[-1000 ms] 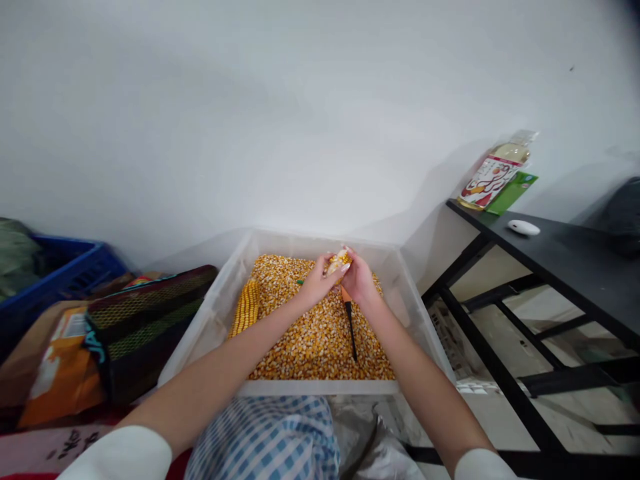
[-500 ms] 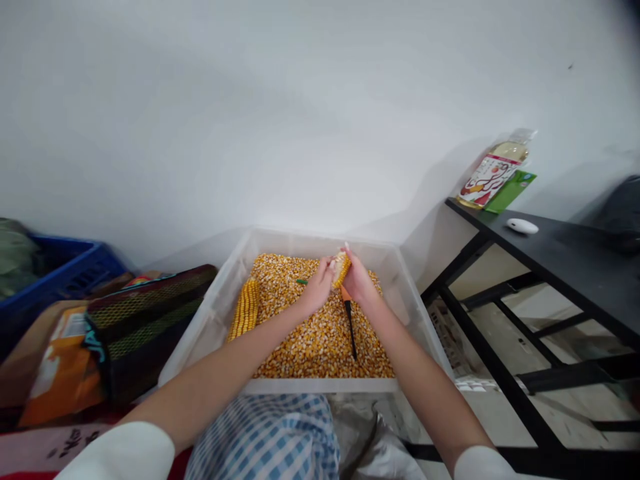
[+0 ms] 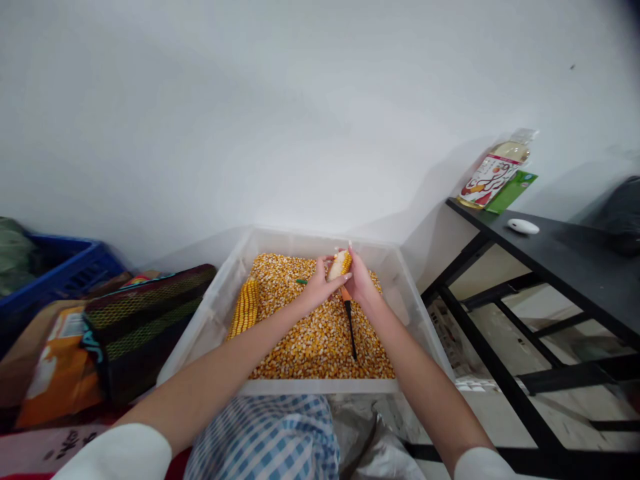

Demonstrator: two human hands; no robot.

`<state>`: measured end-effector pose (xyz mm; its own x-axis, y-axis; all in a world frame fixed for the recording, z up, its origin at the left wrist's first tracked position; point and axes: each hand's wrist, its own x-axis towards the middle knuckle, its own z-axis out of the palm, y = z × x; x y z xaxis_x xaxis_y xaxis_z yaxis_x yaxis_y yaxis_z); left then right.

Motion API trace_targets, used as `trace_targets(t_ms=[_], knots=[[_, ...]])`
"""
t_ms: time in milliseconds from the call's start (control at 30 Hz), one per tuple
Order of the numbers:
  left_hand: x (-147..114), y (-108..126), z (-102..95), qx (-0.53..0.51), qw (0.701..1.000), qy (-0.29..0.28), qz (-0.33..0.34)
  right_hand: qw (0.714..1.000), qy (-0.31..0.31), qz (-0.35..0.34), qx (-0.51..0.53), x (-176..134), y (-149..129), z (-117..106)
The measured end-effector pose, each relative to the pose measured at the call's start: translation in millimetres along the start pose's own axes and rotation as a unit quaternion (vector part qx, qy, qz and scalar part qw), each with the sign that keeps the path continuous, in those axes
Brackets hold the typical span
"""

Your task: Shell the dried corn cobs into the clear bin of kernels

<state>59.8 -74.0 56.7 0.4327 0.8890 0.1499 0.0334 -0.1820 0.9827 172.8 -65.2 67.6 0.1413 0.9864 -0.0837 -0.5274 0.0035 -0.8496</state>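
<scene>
Held cob (image 3: pixel 341 265): yel. kernels R side, off-wht. core L side. Loose kernels (image 3: pixel 305 347): mixed yel., amber & wht. Whole cob (image 3: pixel 245 308), L: solid yel., in rows. Bin (image 3: pixel 325 387): translucent wht. Tool (image 3: pixel 351 327): far end org., near end blk. Cloth (image 3: pixel 265 440), near: blu./wht. check. Sleeves (image 3: pixel 120 455): wht. Crate (image 3: pixel 85 270), far L: blu. Mesh bag (image 3: pixel 155 320), L: dk. w/ yel.-grn. netting. Surface (image 3: pixel 575 257), R: blk. Bottle (image 3: pixel 490 179), far R: wht. label w/ red band, pale yel. contents. Box (image 3: pixel 515 191) beside bottle: grn.
</scene>
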Motion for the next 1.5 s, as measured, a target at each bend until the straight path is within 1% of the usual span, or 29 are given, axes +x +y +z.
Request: trace_targets(t_ms=[67,200,267,333,400,467,533,567,633,733,800,867,967,1033,1100,1167,1233,1300,1400,1467,1500], knots=[[3,-4,-1.2,0.002,1.000,0.005,0.005,1.000,-0.012,0.007,0.011,0,0,1],[4,-11,0.2,0.005,0.999,-0.008,0.047,0.996,0.044,-0.070,-0.017,-2,4,3],[3,-12,2.1,0.009,0.998,-0.014,0.056,0.994,0.068,-0.080,-0.041,-4,6,4],[1,-11,3.6,0.007,0.999,-0.018,0.046,0.992,0.075,-0.076,-0.061,-6,6,5],[0,-8,3.9,-0.006,1.000,-0.018,0.011,0.993,0.059,-0.057,-0.080,-6,4,5],[0,-6,3.1,-0.023,0.999,-0.008,-0.030,0.996,0.025,-0.019,-0.080,-4,2,4],[2,-4,1.6,-0.026,0.998,0.012,-0.047,0.998,-0.007,0.017,-0.055,-2,1,3],[3,-5,0.8,-0.020,0.999,0.018,-0.047,0.999,-0.015,0.023,-0.041,-1,2,2],[4,-7,-0.4,0.001,0.999,0.018,-0.030,1.000,-0.007,0.005,-0.029,0,5,2],[4,-13,-0.7,0.018,0.999,0.004,0.032,0.996,0.041,-0.062,-0.050,-2,10,4],[5,-15,-0.6,0.019,0.998,-0.003,0.057,0.993,0.059,-0.080,-0.063,-3,11,5],[5,-15,-1.1,0.014,0.999,-0.005,0.040,0.995,0.053,-0.065,-0.058,-3,10,5],[6,-12,-3.3,0.000,1.000,0.010,-0.011,1.000,0.013,0.010,-0.017,1,7,4],[7,-11,-4.6,0.004,1.000,0.016,-0.019,0.999,-0.004,0.034,0.007,4,8,1],[6,-11,-4.5,0.017,1.000,0.007,-0.002,1.000,0.009,0.007,0.006,6,12,-2],[6,-13,-3.0,0.023,0.999,-0.006,0.027,0.998,0.046,-0.037,-0.009,7,16,-4],[5,-14,-1.1,0.011,0.999,-0.017,0.047,0.996,0.075,-0.049,-0.018,8,17,-5],[6,-15,-0.5,-0.006,0.999,-0.022,0.033,0.997,0.076,-0.018,-0.011,7,15,-4],[7,-13,-3.6,-0.019,0.999,-0.017,-0.038,0.999,0.023,0.035,0.009,5,10,0],[8,-13,-6.8,-0.025,0.998,-0.012,-0.063,0.999,-0.008,0.031,0.006,4,9,2],[8,-12,-7.9,-0.027,0.998,-0.012,-0.062,1.000,-0.010,0.018,0.000,4,10,2]])
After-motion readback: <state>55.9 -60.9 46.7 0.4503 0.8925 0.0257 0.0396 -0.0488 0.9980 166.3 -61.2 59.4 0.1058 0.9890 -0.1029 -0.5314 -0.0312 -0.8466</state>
